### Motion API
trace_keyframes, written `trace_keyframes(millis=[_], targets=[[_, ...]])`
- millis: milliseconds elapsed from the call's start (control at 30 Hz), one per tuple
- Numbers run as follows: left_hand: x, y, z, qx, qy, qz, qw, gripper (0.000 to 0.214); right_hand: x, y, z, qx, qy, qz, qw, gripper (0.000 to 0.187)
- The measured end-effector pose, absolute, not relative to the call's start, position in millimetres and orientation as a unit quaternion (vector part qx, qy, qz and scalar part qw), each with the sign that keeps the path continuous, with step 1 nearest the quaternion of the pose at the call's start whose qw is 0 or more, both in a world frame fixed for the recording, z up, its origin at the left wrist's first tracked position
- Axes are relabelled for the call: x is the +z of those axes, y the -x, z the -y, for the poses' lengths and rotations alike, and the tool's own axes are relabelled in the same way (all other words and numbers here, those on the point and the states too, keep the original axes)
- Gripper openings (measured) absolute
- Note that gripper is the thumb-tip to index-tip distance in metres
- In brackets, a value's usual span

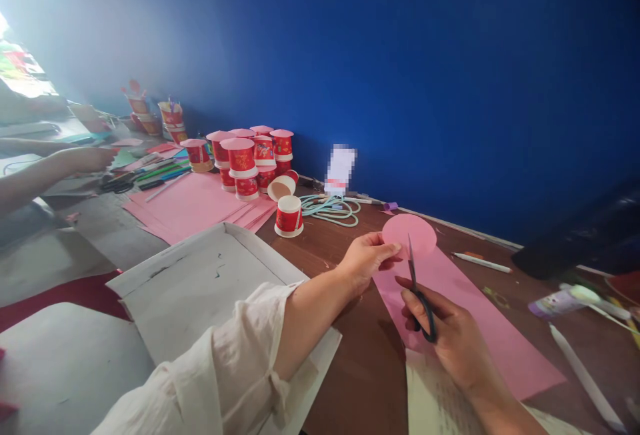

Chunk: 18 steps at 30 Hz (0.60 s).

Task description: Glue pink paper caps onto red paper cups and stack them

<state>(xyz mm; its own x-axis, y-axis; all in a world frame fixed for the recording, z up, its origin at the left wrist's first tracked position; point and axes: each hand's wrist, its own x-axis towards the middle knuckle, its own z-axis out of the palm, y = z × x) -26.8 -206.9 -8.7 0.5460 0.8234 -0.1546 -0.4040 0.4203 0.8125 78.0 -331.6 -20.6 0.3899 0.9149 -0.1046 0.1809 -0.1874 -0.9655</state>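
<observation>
In the head view, a pink paper disc is showing a plain, matte face and a smoothly rounded edge, with its colour closely matching the long pink sheet below. It is appearing over the far end of that sheet, above the brown bench and in front of the blue wall. The left hand is clamping the disc near its lower left edge, the thumb lying over the paper and the other fingers bending in underneath.

The right hand is closing around the dark handles of a pair of scissors, with the thumb and fingers gathering at the loops. The blades are pointing away from the wearer, their tip overlapping the disc; whether they are gripping the paper, I cannot tell. The pink sheet is stretching beneath the right hand and partly covering a printed page.

To the left of the disc, a red and white cup is standing upright near a coiled pale cable, while a white pen is lying to the right.
</observation>
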Motion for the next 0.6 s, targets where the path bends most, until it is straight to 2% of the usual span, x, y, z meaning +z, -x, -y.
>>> trace_keyframes(millis=[433,600], targets=[[-11.4,27.3,207.1,0.385,-0.378,-0.277,0.795,0.030,-18.1,-76.1,331.7,0.360,0.689,0.414,0.474,0.059],[-7.3,28.6,207.7,0.385,-0.369,-0.293,0.794,0.026,-19.7,-78.7,331.5,0.350,0.699,0.417,0.464,0.060]])
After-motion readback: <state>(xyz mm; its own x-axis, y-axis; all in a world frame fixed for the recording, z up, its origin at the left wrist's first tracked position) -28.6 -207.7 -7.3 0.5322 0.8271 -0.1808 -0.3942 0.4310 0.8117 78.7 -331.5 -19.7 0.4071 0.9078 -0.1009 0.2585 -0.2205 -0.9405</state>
